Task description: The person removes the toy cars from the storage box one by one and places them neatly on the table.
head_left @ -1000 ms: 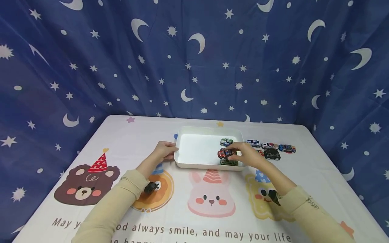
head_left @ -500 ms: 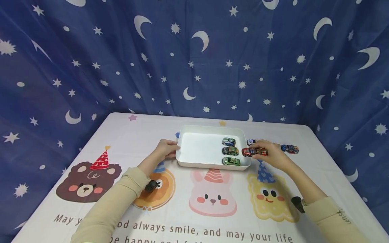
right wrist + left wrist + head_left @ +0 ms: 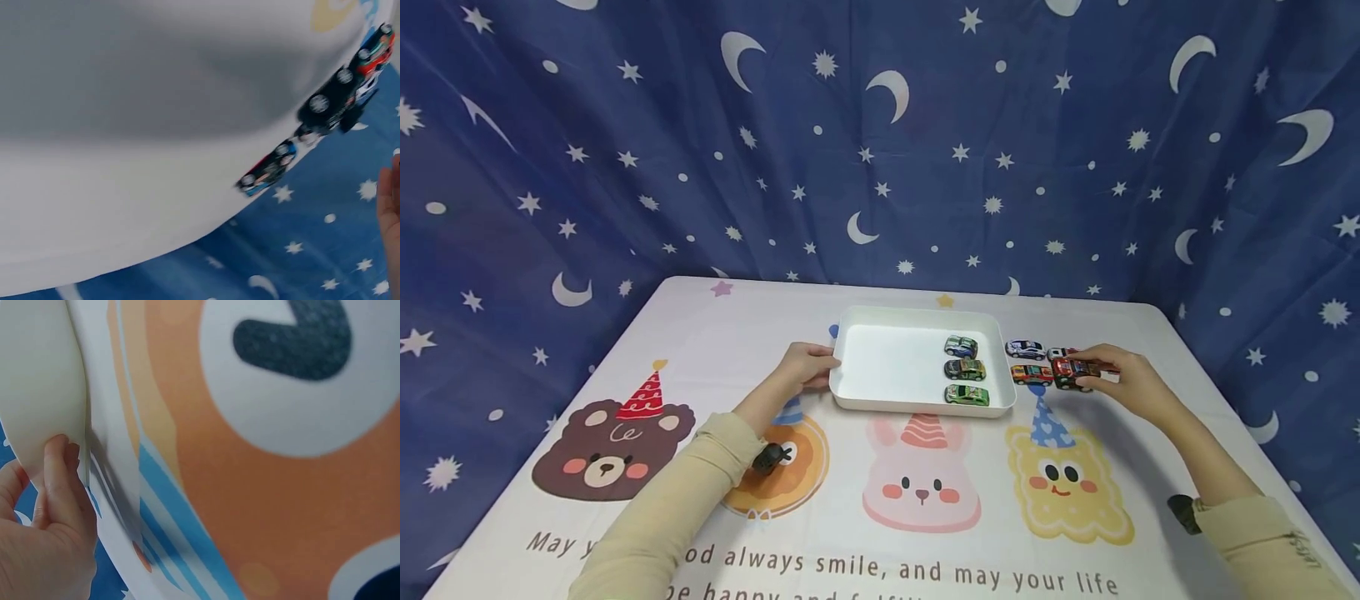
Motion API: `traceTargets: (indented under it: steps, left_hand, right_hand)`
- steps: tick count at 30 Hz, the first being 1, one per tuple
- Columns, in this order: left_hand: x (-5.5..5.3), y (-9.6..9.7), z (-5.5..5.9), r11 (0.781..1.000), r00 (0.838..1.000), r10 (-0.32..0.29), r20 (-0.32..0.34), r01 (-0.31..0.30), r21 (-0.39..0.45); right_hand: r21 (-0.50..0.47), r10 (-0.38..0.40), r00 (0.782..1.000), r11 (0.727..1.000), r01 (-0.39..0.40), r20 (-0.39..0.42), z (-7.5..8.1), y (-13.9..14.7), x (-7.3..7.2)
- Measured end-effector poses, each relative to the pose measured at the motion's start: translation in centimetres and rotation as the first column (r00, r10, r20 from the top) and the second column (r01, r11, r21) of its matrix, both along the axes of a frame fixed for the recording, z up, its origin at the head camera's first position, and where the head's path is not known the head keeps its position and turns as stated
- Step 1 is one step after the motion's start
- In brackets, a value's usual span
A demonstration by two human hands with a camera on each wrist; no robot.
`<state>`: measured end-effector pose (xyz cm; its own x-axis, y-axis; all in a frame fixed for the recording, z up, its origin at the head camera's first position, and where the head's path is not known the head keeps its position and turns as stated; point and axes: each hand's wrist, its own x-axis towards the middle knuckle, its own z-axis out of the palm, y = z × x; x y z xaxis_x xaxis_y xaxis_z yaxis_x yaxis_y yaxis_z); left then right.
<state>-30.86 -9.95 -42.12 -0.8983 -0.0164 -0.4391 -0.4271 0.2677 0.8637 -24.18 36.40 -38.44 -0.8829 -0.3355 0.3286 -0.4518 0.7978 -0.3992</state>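
My left hand (image 3: 807, 367) pinches the left wall of a white tray (image 3: 887, 362); in the left wrist view its fingertips (image 3: 57, 447) lie against the tray wall (image 3: 40, 375). A blue-and-green toy car (image 3: 961, 347), a dark patterned one (image 3: 965, 369) and a bright green one (image 3: 966, 395) stand in a column at the tray's right end. Right of the tray, my right hand (image 3: 1123, 379) holds a red toy car (image 3: 1067, 369) by its right end, overlapping a black toy car (image 3: 328, 103). In the right wrist view only part of that hand (image 3: 390, 215) shows.
Beside the tray's right wall are a white-and-blue toy car (image 3: 1026, 350), an orange-red one (image 3: 1032, 376) and a partly covered white one (image 3: 1060, 353). A blue toy car (image 3: 269, 169) stands farther right. A printed cloth (image 3: 925, 558) covers the table; a blue curtain (image 3: 775, 208) hangs behind.
My right hand has carried the red toy car rightward, from above the tray past its right wall to the cars outside. My left hand stays at the tray's left wall.
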Motion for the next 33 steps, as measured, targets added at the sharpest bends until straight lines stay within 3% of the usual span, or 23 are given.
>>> traceTargets:
  steps: [11, 20, 33]
  left_hand:
    - [0.3, 0.0, -0.2, 1.0, 1.0, 0.01, -0.027, -0.011, -0.003]
    - [0.3, -0.3, -0.3, 0.999, 0.999, 0.022, -0.048, -0.023, -0.027]
    - [0.5, 0.1, -0.8, 0.999, 0.996, 0.013, -0.088, -0.016, -0.031]
  right_hand:
    - [0.094, -0.073, 0.997, 0.993, 0.074, -0.013, -0.8, 4.7, -0.2]
    - [0.2, -0.108, 0.981, 0.977, 0.074, 0.164, -1.9, 7.0, -2.2]
    - [0.239, -0.135, 0.976, 0.967, 0.091, 0.173, -4.7, 8.9, -3.7]
